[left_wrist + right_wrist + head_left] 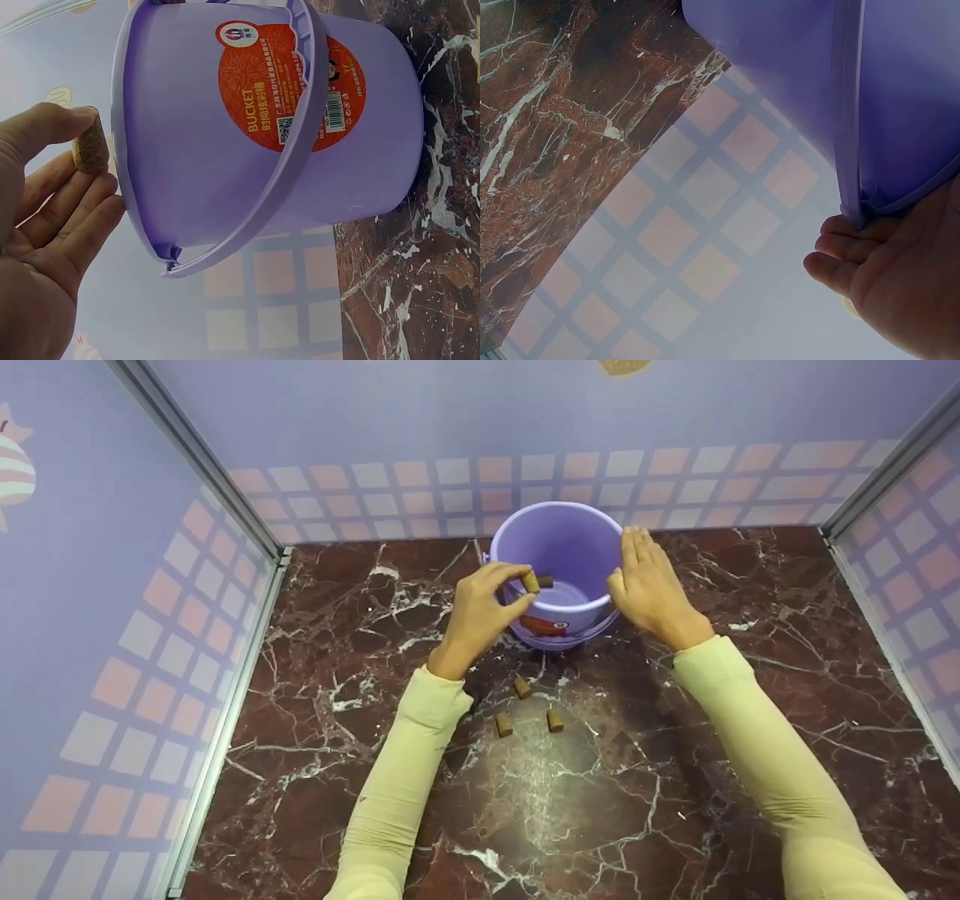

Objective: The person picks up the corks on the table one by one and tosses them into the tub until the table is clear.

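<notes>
A purple plastic bucket (pixel 562 536) stands upright on the dark marbled surface. At its near left rim my left hand (pixel 480 604) pinches a cork (pixel 531 582) between thumb and fingertips. In the left wrist view that cork (pixel 91 147) is beside the bucket's rim, with the other fingers extended below it. Inside the bucket lies another, darker cork (pixel 546 582). My right hand (pixel 651 585) rests against the right rim with its fingers straight. The right wrist view shows its fingertips (pixel 838 225) by the handle's joint; part of the palm is cut off.
Three corks lie in front of the bucket: one nearer it (pixel 522 687), one at left (pixel 503 724) and one at right (pixel 555 721). The bucket's handle (pixel 289 165) hangs down its front. Purple checkered panels (pixel 442 484) enclose the back and both sides.
</notes>
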`<move>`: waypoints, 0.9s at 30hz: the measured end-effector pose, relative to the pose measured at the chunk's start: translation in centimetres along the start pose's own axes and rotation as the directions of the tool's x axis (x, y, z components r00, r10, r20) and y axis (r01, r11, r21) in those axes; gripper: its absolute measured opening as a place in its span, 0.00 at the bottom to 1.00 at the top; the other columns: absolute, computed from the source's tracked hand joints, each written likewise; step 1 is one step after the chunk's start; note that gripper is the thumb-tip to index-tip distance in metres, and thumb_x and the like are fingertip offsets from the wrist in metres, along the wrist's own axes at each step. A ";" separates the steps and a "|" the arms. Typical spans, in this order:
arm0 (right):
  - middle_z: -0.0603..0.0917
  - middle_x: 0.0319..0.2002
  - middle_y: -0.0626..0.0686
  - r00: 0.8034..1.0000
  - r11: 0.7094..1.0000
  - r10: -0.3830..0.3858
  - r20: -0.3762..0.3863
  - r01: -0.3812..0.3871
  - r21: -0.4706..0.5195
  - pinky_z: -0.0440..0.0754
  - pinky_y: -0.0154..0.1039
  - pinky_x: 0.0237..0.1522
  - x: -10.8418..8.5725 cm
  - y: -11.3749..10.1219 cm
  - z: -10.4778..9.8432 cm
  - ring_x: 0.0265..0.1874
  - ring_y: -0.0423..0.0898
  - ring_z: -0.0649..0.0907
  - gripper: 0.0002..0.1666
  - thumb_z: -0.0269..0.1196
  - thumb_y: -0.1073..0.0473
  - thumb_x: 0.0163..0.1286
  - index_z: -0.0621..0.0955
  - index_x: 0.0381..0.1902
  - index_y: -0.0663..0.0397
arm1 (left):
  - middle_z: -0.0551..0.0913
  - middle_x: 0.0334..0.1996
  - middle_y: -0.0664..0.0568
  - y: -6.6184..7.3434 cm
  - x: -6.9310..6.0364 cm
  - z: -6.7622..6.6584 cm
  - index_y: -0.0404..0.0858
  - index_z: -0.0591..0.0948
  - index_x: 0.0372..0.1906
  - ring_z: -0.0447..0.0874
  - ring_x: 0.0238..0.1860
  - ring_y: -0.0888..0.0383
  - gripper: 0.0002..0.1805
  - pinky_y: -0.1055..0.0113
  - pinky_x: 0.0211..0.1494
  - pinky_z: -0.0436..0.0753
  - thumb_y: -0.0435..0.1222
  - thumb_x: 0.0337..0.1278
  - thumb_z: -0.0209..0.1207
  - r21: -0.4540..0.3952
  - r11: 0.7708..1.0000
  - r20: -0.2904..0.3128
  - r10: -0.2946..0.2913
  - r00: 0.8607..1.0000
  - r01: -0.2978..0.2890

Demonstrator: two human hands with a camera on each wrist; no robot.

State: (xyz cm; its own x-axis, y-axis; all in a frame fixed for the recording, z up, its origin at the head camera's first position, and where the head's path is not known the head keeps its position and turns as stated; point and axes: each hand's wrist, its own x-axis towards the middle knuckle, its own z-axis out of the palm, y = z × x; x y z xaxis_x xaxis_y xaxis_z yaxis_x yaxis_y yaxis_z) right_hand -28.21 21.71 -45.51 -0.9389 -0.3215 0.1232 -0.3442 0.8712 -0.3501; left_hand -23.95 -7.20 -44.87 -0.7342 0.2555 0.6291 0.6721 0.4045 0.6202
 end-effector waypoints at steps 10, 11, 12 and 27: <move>0.48 0.81 0.77 1.000 1.000 -0.011 -0.017 0.011 0.001 0.40 0.55 0.84 0.0 0.0 0.2 0.82 0.69 0.47 0.43 0.42 0.54 0.81 0.49 0.80 0.81 | 0.90 0.47 0.41 -0.4 0.3 0.3 0.27 0.88 0.52 0.89 0.51 0.47 0.18 0.67 0.63 0.82 0.27 0.56 0.76 0.031 0.999 -0.024 -0.022 0.999 0.023; 0.48 0.81 0.77 1.000 1.000 -0.011 -0.018 0.011 0.002 0.40 0.55 0.84 0.0 0.0 0.2 0.83 0.69 0.47 0.43 0.41 0.54 0.81 0.49 0.80 0.81 | 0.90 0.47 0.41 -0.4 0.4 0.4 0.28 0.88 0.52 0.89 0.51 0.47 0.18 0.67 0.63 0.82 0.27 0.56 0.76 0.033 0.999 -0.025 -0.026 0.999 0.027; 0.48 0.81 0.77 1.000 1.000 -0.010 -0.018 0.010 0.002 0.40 0.55 0.84 0.0 0.1 0.1 0.83 0.69 0.47 0.43 0.41 0.53 0.81 0.48 0.80 0.80 | 0.90 0.47 0.41 -0.4 0.5 0.4 0.28 0.88 0.52 0.89 0.51 0.47 0.18 0.67 0.63 0.82 0.27 0.56 0.76 0.037 0.999 -0.026 -0.030 0.999 0.031; 0.49 0.81 0.78 1.000 1.000 -0.008 -0.008 0.008 -0.005 0.39 0.55 0.84 0.1 0.0 0.0 0.82 0.69 0.47 0.43 0.38 0.52 0.81 0.48 0.80 0.81 | 0.90 0.48 0.40 -0.5 1.0 0.7 0.27 0.88 0.54 0.88 0.50 0.46 0.19 0.65 0.57 0.84 0.27 0.56 0.75 0.067 0.996 -0.018 -0.064 0.998 0.065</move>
State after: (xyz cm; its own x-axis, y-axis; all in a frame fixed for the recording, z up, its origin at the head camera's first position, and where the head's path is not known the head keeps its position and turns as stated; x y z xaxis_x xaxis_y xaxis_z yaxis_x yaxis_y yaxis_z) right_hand -28.29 21.67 -45.53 -0.9360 -0.3258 0.1333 -0.3520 0.8703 -0.3445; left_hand -25.05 -6.49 -44.89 -0.7736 0.2132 0.5968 0.6153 0.4780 0.6268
